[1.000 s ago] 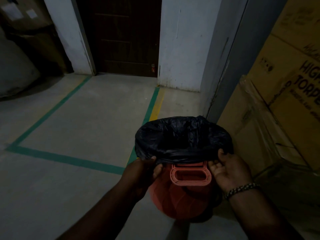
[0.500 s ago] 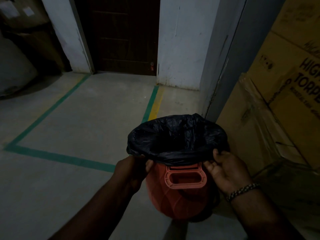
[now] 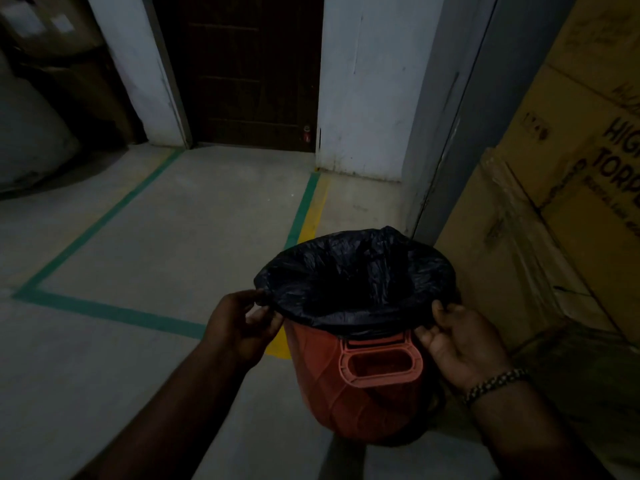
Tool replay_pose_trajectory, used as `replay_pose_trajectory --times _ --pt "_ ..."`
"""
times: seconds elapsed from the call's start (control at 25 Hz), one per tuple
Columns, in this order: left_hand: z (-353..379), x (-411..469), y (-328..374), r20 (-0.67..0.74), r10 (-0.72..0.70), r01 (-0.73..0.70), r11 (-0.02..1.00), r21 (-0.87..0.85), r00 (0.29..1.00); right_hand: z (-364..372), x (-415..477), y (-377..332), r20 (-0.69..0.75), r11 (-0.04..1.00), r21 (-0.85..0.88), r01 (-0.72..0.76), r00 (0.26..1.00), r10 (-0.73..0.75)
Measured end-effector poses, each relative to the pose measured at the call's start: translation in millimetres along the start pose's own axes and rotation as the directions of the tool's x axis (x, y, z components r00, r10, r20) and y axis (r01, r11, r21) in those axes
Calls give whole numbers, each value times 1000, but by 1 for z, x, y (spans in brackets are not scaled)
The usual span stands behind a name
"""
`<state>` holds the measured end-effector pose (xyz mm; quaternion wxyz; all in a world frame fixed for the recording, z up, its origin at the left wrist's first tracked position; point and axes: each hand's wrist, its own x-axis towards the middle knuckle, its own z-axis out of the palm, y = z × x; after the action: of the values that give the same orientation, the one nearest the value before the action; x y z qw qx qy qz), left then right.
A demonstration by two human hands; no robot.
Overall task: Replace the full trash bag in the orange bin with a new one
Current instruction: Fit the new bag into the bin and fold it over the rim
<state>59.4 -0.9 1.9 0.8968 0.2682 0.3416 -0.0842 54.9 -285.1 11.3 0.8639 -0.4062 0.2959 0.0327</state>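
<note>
We are wearing a beaded bracelet [image 3: 495, 382] (dark and pale beads alternating) just behind our right hand [image 3: 460, 344]; forearms are showing bare.

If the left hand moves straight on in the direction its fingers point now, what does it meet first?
The black trash bag: the left hand pinches its folded edge, fingers pointing right. Just behind that edge probably comes the orange bin; depth is unclear here.

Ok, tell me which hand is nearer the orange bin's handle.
Right. The right hand pinches the bag rim just right of the handle; the left hand holds the rim farther off to its left.
</note>
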Motion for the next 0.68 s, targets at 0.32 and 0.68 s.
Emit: replay_pose_trajectory --times 0.32,0.68 --pt "-3 6 -14 -3 -172 171 981 91 985 -19 11 -6 -3 1000 -23 -1 1000 1" --pt "-4 8 -1 -35 -174 176 983 60 984 -22 16 -6 1 1000 -12 -24 1000 24"
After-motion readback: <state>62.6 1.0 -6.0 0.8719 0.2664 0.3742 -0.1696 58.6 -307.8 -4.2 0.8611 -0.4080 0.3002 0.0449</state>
